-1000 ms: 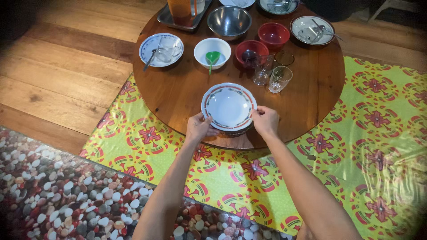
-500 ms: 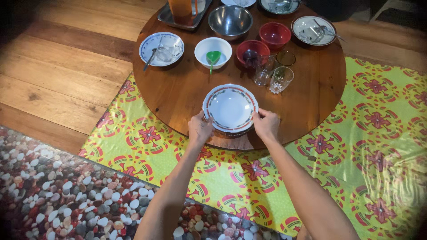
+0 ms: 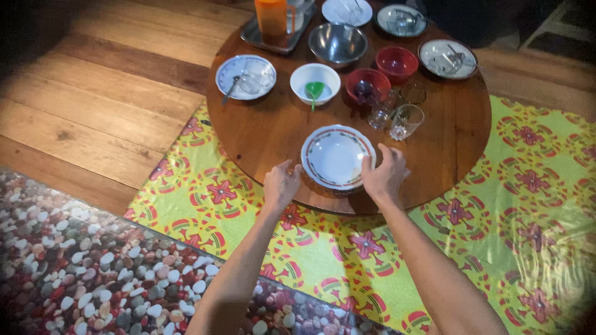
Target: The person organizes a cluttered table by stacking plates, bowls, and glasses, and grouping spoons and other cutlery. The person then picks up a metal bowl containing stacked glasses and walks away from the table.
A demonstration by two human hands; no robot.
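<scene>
A white deep plate (image 3: pixel 337 156) with a red patterned rim rests at the near edge of a round wooden table (image 3: pixel 273 133), apparently on top of another dish. My right hand (image 3: pixel 385 175) grips its right rim, thumb on the edge. My left hand (image 3: pixel 282 183) sits just beside the left rim with curled fingers and a small gap to the plate, holding nothing.
Further back on the table stand a blue-rimmed plate with a spoon (image 3: pixel 245 75), a white bowl with a green spoon (image 3: pixel 315 84), two red bowls (image 3: pixel 366 84), a steel bowl (image 3: pixel 337 42), drinking glasses (image 3: pixel 406 121) and an orange jug (image 3: pixel 271 15) on a tray. A yellow floral mat (image 3: pixel 534 186) and pebble-patterned mat (image 3: pixel 74 267) cover the wooden floor.
My left hand has slipped off the plate's left rim. The right hand stays on the right rim, and the plate has kept its place at the table's near edge.
</scene>
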